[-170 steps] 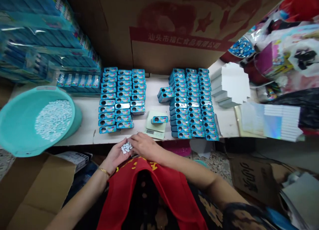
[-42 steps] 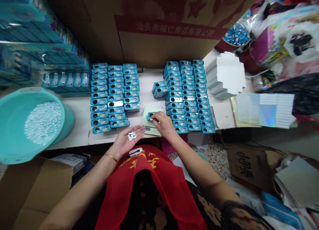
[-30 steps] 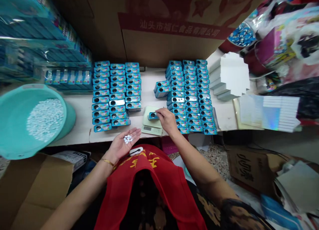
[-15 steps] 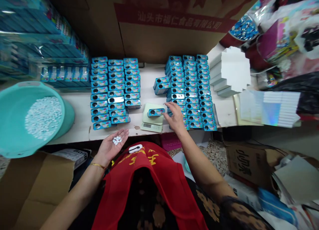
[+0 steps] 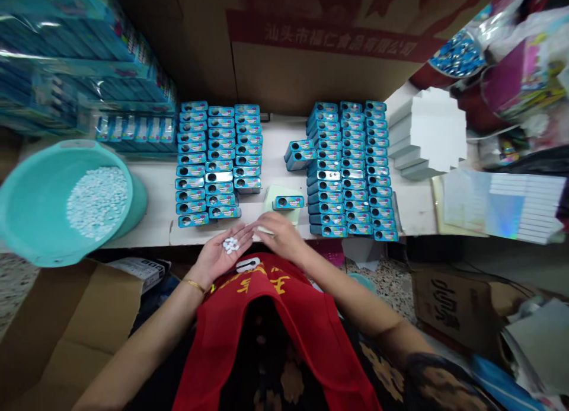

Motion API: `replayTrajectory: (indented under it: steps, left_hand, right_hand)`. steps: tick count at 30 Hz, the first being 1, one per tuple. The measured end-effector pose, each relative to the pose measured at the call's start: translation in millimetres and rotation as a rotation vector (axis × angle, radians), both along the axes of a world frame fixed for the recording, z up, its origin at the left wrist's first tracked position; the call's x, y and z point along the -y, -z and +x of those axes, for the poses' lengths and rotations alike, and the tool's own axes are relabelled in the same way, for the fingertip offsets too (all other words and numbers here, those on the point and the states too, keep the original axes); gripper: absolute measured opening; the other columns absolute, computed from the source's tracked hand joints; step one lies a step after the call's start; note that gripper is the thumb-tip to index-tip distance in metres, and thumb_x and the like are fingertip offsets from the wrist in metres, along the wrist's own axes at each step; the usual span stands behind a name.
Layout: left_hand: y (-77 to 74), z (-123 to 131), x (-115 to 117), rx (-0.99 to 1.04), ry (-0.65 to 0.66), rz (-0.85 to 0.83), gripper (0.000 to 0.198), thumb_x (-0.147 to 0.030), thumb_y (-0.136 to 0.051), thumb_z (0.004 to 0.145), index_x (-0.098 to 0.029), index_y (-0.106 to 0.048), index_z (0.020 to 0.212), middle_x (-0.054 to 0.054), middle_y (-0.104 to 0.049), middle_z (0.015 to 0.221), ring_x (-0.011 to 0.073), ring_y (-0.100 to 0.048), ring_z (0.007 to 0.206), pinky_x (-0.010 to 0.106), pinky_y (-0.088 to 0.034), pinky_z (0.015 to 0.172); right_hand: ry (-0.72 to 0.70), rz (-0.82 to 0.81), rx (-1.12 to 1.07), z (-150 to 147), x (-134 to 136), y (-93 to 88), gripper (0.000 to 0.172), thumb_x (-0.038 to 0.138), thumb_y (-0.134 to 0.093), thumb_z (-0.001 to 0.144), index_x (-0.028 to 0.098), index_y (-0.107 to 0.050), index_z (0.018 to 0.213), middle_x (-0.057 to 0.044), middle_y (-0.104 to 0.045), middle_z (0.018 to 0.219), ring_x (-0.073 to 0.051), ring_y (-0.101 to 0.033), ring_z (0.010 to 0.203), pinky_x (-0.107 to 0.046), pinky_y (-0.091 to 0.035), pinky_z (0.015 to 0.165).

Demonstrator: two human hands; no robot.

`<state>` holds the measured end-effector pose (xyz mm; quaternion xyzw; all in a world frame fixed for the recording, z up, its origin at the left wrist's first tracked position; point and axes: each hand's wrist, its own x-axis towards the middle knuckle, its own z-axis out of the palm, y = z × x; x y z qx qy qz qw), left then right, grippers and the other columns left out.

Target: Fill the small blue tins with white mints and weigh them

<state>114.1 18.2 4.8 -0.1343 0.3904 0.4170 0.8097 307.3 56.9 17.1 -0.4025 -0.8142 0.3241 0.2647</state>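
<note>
My left hand [image 5: 224, 254] is palm up, its fingers stretched out flat, and holds a small heap of white oval candies [image 5: 231, 245]. My right hand [image 5: 280, 236] reaches across the front of the pale green kitchen scale [image 5: 271, 198]. Its fingertips meet the fingers of my left hand, and a pale strip shows in the gap between thumb and fingers. Nothing held can be made out there. On the scale lies a blue tin [image 5: 288, 203] with a dark round opening at its left end. The scale's display is hidden behind my right hand.
Rows of blue tins [image 5: 220, 162] stand left of the scale, and more rows [image 5: 353, 174] stand right. Two tins [image 5: 301, 156] sit apart behind it. A turquoise basin [image 5: 137, 203] of white candies is at far left. White stacked trays [image 5: 438, 129] stand right; a large carton [image 5: 311, 73] rises behind.
My right hand has left the tin on the scale and moved toward me and left, meeting my left hand's fingers. The view has shifted slightly left.
</note>
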Motion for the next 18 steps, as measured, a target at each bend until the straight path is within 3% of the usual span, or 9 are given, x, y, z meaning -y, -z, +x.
replayTrajectory:
  steps: [2,4,8,14,18]
  left_hand:
    - [-0.6,8,-6,0.040,0.023,0.048,0.033,-0.016,-0.039,0.086,-0.007,-0.054,0.114,0.016,-0.063,0.107,0.0225,-0.059,0.101,0.034,-0.050,0.082]
    - [0.0,13,-10,0.051,0.035,0.068,0.032,-0.018,-0.039,0.086,-0.007,-0.054,0.113,0.016,-0.062,0.109,0.0218,-0.058,0.102,0.032,-0.050,0.082]
    - [0.7,19,-12,0.031,0.008,0.048,0.031,-0.017,-0.038,0.087,-0.008,-0.055,0.110,0.016,-0.061,0.111,0.0229,-0.054,0.108,0.035,-0.047,0.087]
    - [-8.0,21,-20,0.028,-0.015,0.044,0.030,-0.016,-0.039,0.085,-0.008,-0.055,0.109,0.018,-0.059,0.115,0.0273,-0.049,0.114,0.043,-0.045,0.091]
    - [-11.8,19,-18,-0.008,-0.021,0.002,0.031,-0.015,-0.040,0.084,-0.008,-0.055,0.111,0.018,-0.058,0.115,0.0271,-0.049,0.114,0.040,-0.047,0.089]
  right_hand:
    - [-0.117,0.023,0.049,-22,14,-0.2,0.016,0.021,-0.050,0.083,0.019,-0.060,0.095,-0.006,-0.061,0.094,-0.018,-0.054,0.091,-0.032,-0.044,0.084]
    - [-0.145,0.054,0.145,-35,24,2.3,0.016,0.021,-0.049,0.083,0.016,-0.060,0.094,-0.009,-0.061,0.095,-0.019,-0.054,0.091,-0.034,-0.044,0.084]
    - [-0.131,0.074,0.141,-29,24,6.6,0.015,0.021,-0.047,0.085,0.014,-0.060,0.089,-0.008,-0.061,0.087,-0.019,-0.055,0.085,-0.032,-0.046,0.079]
    - [0.259,0.074,0.019,30,-20,13.2,0.016,0.023,-0.046,0.086,0.017,-0.061,0.084,-0.006,-0.062,0.082,-0.016,-0.056,0.083,-0.030,-0.045,0.078]
    - [0.397,0.060,0.063,50,-29,12.2,0.017,0.025,-0.048,0.085,0.018,-0.062,0.092,-0.007,-0.063,0.088,-0.017,-0.057,0.086,-0.031,-0.045,0.080]
